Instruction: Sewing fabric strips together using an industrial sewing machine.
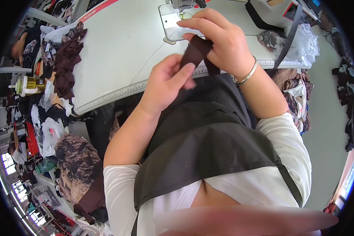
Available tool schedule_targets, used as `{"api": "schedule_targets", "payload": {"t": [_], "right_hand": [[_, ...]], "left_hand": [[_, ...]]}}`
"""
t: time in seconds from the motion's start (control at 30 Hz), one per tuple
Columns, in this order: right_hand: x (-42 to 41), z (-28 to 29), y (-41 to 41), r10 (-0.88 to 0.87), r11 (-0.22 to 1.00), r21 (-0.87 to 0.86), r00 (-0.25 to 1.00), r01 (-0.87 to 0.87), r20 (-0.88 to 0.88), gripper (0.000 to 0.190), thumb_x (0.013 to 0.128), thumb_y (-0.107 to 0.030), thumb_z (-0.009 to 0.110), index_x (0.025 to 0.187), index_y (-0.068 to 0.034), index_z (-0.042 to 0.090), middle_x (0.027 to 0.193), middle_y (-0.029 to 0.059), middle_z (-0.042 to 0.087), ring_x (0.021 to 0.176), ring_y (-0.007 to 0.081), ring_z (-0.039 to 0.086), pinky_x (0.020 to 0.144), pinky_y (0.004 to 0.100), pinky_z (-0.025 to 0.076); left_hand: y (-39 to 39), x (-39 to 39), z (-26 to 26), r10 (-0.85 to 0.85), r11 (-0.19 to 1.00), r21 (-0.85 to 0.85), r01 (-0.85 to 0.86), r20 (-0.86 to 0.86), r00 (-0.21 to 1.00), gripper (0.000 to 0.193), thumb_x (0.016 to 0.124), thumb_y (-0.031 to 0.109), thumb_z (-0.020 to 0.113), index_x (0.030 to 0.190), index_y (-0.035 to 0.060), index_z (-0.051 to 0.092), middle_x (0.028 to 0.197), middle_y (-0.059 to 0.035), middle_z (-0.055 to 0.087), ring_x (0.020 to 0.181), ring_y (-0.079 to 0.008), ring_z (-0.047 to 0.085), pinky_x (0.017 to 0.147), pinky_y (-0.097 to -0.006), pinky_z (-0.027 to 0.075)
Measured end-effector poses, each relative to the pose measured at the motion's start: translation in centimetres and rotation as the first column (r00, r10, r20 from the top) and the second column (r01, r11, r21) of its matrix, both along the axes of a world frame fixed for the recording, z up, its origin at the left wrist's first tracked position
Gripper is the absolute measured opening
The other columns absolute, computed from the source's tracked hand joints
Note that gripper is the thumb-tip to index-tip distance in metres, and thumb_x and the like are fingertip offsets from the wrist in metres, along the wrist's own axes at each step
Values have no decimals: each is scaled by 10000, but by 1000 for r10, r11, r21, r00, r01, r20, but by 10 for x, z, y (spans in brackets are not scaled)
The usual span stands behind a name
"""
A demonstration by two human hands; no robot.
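Observation:
A dark brown strip of fabric (196, 50) is stretched between my two hands, above the front edge of the sewing table. My left hand (169, 79) pinches its lower end between thumb and fingers. The strip's upper end lies in my right hand (221, 38), its thumb beneath and its index finger reaching out over the needle plate (172, 25). One tail of the fabric hangs below the right palm. The sewing machine head (187, 4) shows only in part at the top edge. A loose thread (147, 63) trails over the tabletop.
A measuring tape (115, 98) runs along the front edge of the white table (112, 53). Brown fabric pieces (67, 65) are heaped at its left end. A clear plastic bag (305, 44) lies at the right. Patterned cloth (78, 165) is piled at lower left, near a drink bottle (31, 86).

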State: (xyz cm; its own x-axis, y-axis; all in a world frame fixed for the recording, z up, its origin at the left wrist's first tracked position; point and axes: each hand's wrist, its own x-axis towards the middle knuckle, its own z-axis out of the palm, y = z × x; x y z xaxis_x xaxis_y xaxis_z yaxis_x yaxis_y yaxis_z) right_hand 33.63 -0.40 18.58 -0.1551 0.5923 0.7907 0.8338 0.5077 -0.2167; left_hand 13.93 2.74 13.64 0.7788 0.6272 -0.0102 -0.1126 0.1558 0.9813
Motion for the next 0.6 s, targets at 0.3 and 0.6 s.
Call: {"api": "schedule_targets", "payload": {"t": [0.3, 0.6], "right_hand": [[78, -30, -6, -317, 908, -340, 933, 246, -170, 483, 739, 31, 683, 1172, -184, 700, 940, -15, 609, 596, 122, 482, 584, 263, 450], [104, -54, 4, -381, 878, -357, 917, 318, -119, 531, 670, 92, 610, 1128, -161, 698, 947, -6, 631, 672, 156, 534, 632, 287, 488]], "left_hand": [[41, -177, -11, 483, 875, -115, -470, 159, 861, 179, 985, 49, 555, 1147, -10, 605, 693, -11, 508, 591, -134, 473, 805, -389, 525], [53, -296, 18, 693, 714, -68, -696, 204, 691, 235, 977, 194, 557, 1111, 4, 592, 1014, -108, 653, 918, -196, 591, 859, -380, 461]]}}
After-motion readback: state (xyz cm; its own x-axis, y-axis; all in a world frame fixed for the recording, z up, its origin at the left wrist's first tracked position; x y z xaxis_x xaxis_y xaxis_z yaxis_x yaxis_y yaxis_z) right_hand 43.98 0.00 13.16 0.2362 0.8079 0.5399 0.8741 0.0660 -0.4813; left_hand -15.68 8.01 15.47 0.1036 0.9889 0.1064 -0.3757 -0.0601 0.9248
